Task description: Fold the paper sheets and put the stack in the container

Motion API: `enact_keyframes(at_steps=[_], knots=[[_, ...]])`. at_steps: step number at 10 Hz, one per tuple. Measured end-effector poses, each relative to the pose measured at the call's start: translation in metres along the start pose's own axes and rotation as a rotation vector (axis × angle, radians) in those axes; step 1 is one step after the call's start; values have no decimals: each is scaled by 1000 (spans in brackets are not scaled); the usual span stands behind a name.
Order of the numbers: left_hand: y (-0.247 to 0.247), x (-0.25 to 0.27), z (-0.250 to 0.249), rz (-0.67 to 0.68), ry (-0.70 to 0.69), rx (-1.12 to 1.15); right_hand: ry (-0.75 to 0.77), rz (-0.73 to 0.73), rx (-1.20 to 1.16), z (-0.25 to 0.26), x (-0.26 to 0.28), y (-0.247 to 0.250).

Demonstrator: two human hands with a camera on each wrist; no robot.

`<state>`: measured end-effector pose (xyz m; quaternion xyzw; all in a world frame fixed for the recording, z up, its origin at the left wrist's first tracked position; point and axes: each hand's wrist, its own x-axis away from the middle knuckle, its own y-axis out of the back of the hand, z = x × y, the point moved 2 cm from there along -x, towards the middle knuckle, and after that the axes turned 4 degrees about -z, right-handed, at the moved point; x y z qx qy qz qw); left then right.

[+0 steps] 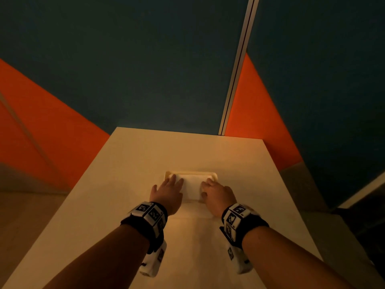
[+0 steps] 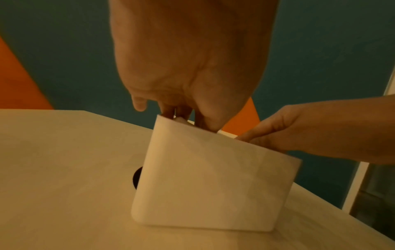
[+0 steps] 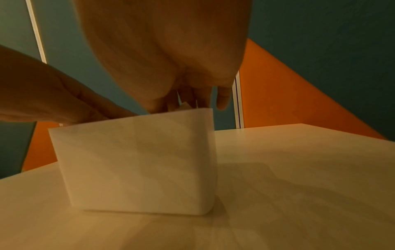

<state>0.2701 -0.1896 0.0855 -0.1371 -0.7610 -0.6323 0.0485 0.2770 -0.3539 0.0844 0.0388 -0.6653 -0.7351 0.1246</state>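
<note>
A white plastic container [image 1: 191, 173] stands in the middle of the pale table [image 1: 129, 163]. The folded white paper stack [image 1: 192, 187] lies inside it. My left hand [image 1: 176, 180] reaches in from the left, fingers straight and flat on the stack, thumb outside the rim. My right hand [image 1: 205, 187] is at the stack's right edge with curled fingers holding it. In the left wrist view the left hand [image 2: 177, 115] dips behind the container [image 2: 213, 177] wall. In the right wrist view the right hand [image 3: 188, 101] goes into the container [image 3: 138, 160], a paper corner [image 3: 184, 105] showing between its fingers.
Teal and orange wall panels [image 1: 145, 69] rise just behind the table's far edge. A dark round spot [image 2: 136, 177] shows on the tabletop by the container's left side. Bare tabletop surrounds the container on all sides.
</note>
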Motion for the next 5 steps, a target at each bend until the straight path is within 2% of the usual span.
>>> enact_keyframes(at_steps=[2, 4, 5], knots=[[1, 0, -1, 1, 9, 11, -5, 7, 34, 1, -1, -1], [18, 17, 7, -169, -26, 156, -21, -162, -165, -5, 13, 40], [20, 43, 24, -306, -13, 252, -48, -371, -483, -15, 31, 87]])
